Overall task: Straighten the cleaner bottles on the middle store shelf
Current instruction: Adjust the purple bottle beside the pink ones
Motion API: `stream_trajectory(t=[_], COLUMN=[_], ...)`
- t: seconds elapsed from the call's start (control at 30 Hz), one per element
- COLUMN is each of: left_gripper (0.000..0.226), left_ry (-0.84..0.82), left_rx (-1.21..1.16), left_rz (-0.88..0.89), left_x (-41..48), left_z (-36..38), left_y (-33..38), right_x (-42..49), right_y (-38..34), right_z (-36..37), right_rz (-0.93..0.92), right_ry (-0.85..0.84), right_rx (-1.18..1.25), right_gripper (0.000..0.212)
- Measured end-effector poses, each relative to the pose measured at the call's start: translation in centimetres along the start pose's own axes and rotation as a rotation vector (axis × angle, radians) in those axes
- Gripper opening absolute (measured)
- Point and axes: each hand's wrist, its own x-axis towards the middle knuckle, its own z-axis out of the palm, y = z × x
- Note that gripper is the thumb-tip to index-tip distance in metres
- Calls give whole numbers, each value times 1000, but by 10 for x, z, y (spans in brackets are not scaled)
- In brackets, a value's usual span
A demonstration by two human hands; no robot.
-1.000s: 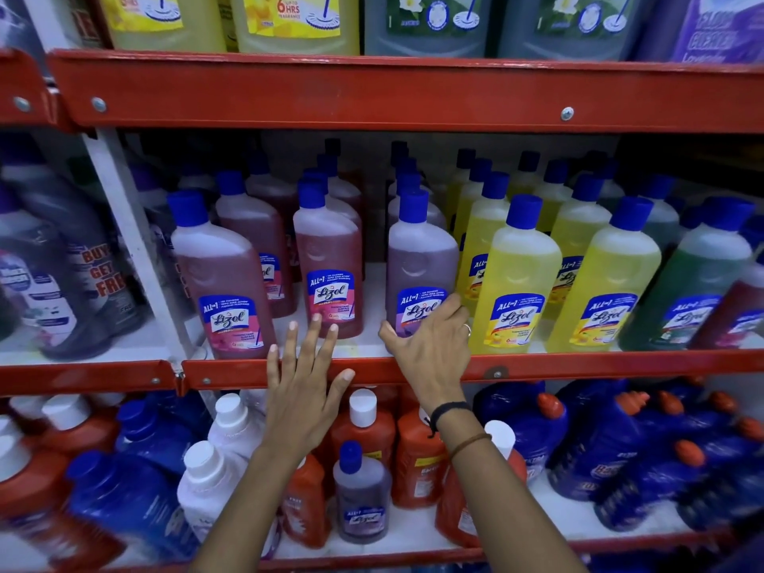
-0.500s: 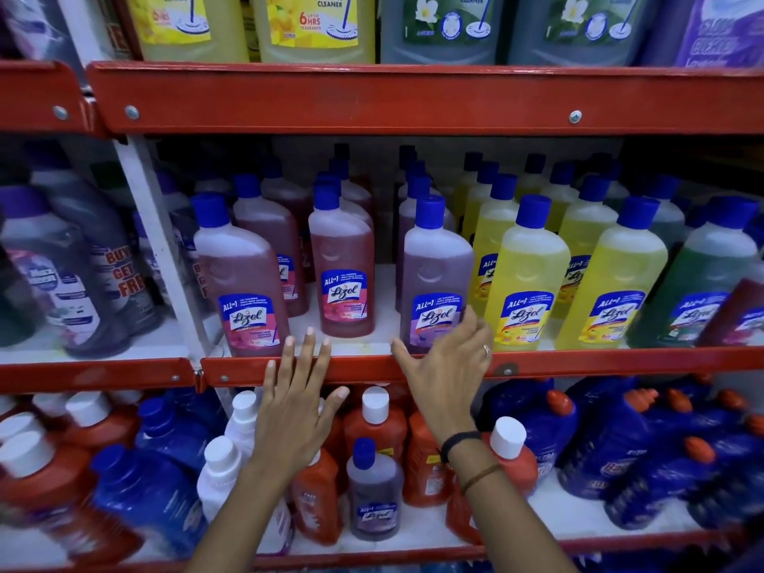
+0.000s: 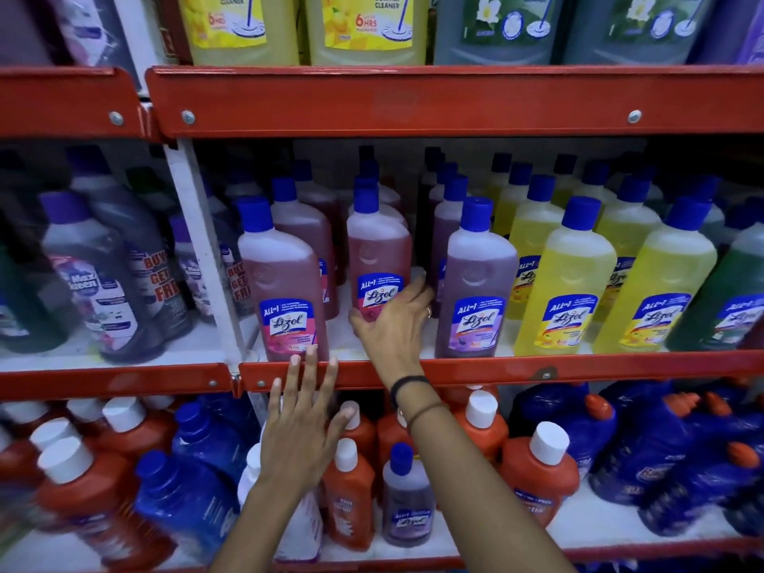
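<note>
Broadly, three levels of red metal shelving are seen from just in front, packed with cleaner bottles. The middle shelf is marked by its red front lip, which runs across the frame at mid-height. On it, rows of blue-capped bottles are stood upright from front to back: pink ones at the left, purple in the centre, yellow to the right, and green at the far right edge. A front pink bottle is stood at the shelf lip beside a white upright post. A second pink bottle is set further back on the shelf, and a purple bottle is stood at the lip to its right.

The right hand is reached over the lip between the front pink bottle and the purple bottle, and is cupped around the base of the second pink bottle, thumb on the left side and fingers curled around its right side. A ring and two wrist bands are worn on this arm. The left hand is held open and empty, fingers spread, fingertips laid against the red lip just below the front pink bottle.
</note>
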Motion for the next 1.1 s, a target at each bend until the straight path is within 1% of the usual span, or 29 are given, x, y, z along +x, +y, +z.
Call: stream_trajectory(t=[0.07,0.13,0.27,0.43,0.57,0.73,0.87,0.93,1.0,1.03,1.1], left_gripper=[68,67,68,68,67,65,66,67,69,70,69], left_ry=[8,15,23,14,38,-2,-4,6,0,7,28], left_rx=[-7,-6,-12,4,-3,-13,5,-17,-104,-204,-510], left_rz=[12,20,26,30,30,17,3,-11,-39,-47,-64], left_x=[0,0,3,8,0,1,-2,-3,-3,-3,2], left_z=[0,1,0,1,-4,-3,-3,-9,-19,-24,-37], left_y=[-1,-3,0,0,3,1,2,11,23,29,41], right_x=[7,9,8,-2,-23,-31,-41,-44,-48,-51,-56], right_y=[-4,-4,-2,0,-1,1,5,10,19,23,31], right_z=[5,9,8,-3,-17,-19,-18,-19,-22,-26,-35], right_rz=[53,64,69,51,35,34,34,14,-30,-49,-62], right_ry=[11,28,51,76,78,44,64,64,47,21,-70], right_rx=[-76,-104,-108,-145,-173,-160,-167,-132,0,113,342], right_gripper=[111,106,99,99,97,99,95,91,86,82,72])
